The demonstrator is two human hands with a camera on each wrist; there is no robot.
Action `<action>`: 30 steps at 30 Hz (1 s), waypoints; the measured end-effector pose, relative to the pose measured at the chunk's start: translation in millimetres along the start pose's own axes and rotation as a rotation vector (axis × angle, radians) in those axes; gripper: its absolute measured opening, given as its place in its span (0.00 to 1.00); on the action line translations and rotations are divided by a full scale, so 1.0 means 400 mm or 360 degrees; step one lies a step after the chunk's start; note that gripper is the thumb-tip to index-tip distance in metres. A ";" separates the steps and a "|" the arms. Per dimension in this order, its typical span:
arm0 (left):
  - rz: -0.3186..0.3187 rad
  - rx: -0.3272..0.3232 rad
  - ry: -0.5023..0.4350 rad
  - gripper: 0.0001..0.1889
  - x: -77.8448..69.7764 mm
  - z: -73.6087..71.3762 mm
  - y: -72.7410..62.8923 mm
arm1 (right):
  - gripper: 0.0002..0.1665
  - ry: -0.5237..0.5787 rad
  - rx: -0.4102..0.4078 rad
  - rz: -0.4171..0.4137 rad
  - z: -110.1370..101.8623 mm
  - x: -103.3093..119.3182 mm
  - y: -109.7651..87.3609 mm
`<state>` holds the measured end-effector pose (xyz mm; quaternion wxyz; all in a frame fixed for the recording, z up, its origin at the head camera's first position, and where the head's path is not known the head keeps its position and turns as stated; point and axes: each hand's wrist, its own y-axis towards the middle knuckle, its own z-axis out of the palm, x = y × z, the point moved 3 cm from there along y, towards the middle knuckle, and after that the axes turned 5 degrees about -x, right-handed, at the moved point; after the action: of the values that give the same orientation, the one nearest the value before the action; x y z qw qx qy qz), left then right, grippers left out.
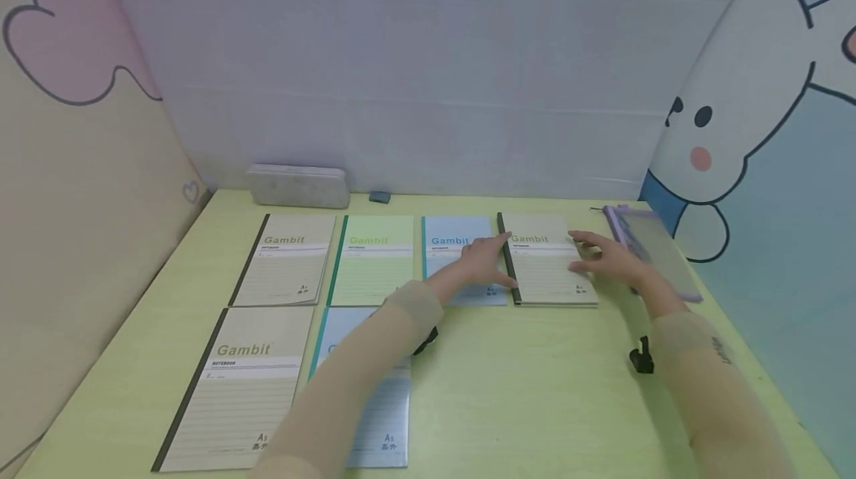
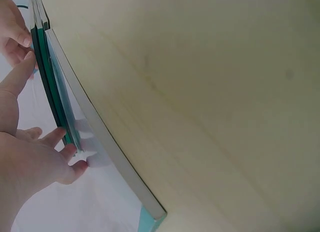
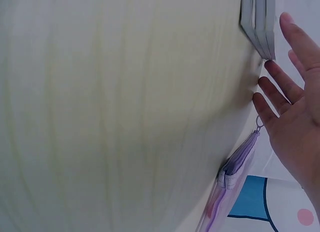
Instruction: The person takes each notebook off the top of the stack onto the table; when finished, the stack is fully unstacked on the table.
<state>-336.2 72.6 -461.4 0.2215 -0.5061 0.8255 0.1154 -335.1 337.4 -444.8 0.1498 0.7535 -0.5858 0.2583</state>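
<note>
A small stack of A5 "Gambit" notebooks (image 1: 548, 264) lies on the table with a beige, black-spined one on top. Along its spine side, my left hand (image 1: 480, 262) spreads thumb and fingers, the tips right at the edge. Opposite it, the fingertips of my right hand (image 1: 607, 262) reach the right edge of the stack. Stacked spines (image 2: 47, 81), black and green, show beside the left fingers in the left wrist view. From the right wrist, the page corners (image 3: 261, 29) appear just above the extended fingers. My left hand overlaps a blue notebook (image 1: 455, 229).
Left of the stack lie a green notebook (image 1: 374, 271) and a beige one (image 1: 284, 264). Nearer are another beige notebook (image 1: 244, 390) and a blue one (image 1: 381, 427), partly under my left forearm. A grey case (image 1: 297, 187), an eraser-like block (image 1: 379, 197) and a purple-edged zip pouch (image 1: 658, 252) sit near the edges.
</note>
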 end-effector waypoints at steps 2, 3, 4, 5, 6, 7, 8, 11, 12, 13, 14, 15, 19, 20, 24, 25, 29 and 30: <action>-0.0016 -0.0001 -0.0006 0.55 -0.002 0.000 -0.001 | 0.48 -0.0009 0.0002 0.0034 0.003 0.000 0.003; -0.0025 -0.0003 -0.0012 0.55 -0.004 -0.001 -0.001 | 0.47 -0.0010 0.0003 0.0058 0.004 0.000 0.003; -0.0033 -0.0004 -0.0015 0.56 -0.005 -0.001 -0.001 | 0.47 -0.0019 0.0002 0.0070 0.005 0.000 0.003; -0.0041 -0.0002 -0.0024 0.56 -0.006 -0.001 -0.001 | 0.46 -0.0020 0.0001 0.0085 0.005 -0.001 0.002; -0.0045 -0.0002 -0.0024 0.56 -0.007 -0.001 -0.001 | 0.46 -0.0019 -0.0001 0.0095 0.006 -0.002 0.002; -0.0048 -0.0002 -0.0028 0.56 -0.009 -0.001 -0.001 | 0.45 -0.0008 -0.0005 0.0107 0.006 -0.003 0.001; -0.0051 -0.0001 -0.0027 0.56 -0.009 -0.001 -0.001 | 0.45 -0.0003 -0.0007 0.0108 0.007 -0.004 0.001; -0.0055 -0.0002 -0.0029 0.56 -0.012 0.000 -0.002 | 0.44 0.0043 -0.0019 0.0094 0.009 -0.006 0.000; -0.0054 -0.0008 -0.0032 0.56 -0.014 0.000 -0.002 | 0.43 0.0064 -0.0024 0.0084 0.009 -0.007 0.000; -0.0051 -0.0015 -0.0037 0.56 -0.016 -0.002 -0.002 | 0.43 0.0088 -0.0027 0.0064 0.009 -0.007 0.000; -0.0049 -0.0021 -0.0049 0.56 -0.018 -0.003 -0.003 | 0.43 0.0117 -0.0033 0.0048 0.009 -0.008 -0.001; -0.0046 -0.0031 -0.0065 0.57 -0.021 -0.005 -0.004 | 0.42 0.0134 -0.0041 0.0035 0.008 -0.010 -0.001; -0.0036 -0.0094 -0.0164 0.57 -0.034 -0.011 -0.005 | 0.40 0.0178 -0.0073 -0.0004 0.001 -0.011 -0.006; -0.0030 -0.0116 -0.0212 0.57 -0.036 -0.011 -0.005 | 0.40 0.0184 -0.0086 0.0006 -0.003 -0.011 -0.008; 0.0034 -0.0232 -0.0470 0.57 -0.045 -0.009 -0.002 | 0.38 0.0251 -0.0149 0.0031 -0.023 0.005 -0.025; 0.0047 -0.0254 -0.0537 0.57 -0.047 -0.009 -0.002 | 0.38 0.0275 -0.0165 0.0033 -0.027 0.012 -0.028; 0.0018 -0.0335 -0.0696 0.57 -0.049 -0.016 -0.007 | 0.38 0.0363 -0.0193 0.0013 -0.043 0.038 -0.032; 0.0000 -0.0348 -0.0707 0.57 -0.049 -0.020 -0.009 | 0.38 0.0375 -0.0188 0.0010 -0.046 0.045 -0.032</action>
<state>-327.3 82.9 -444.9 0.3414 -0.4892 0.7392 0.3124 -323.6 336.3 -418.5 0.2607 0.7060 -0.5807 0.3106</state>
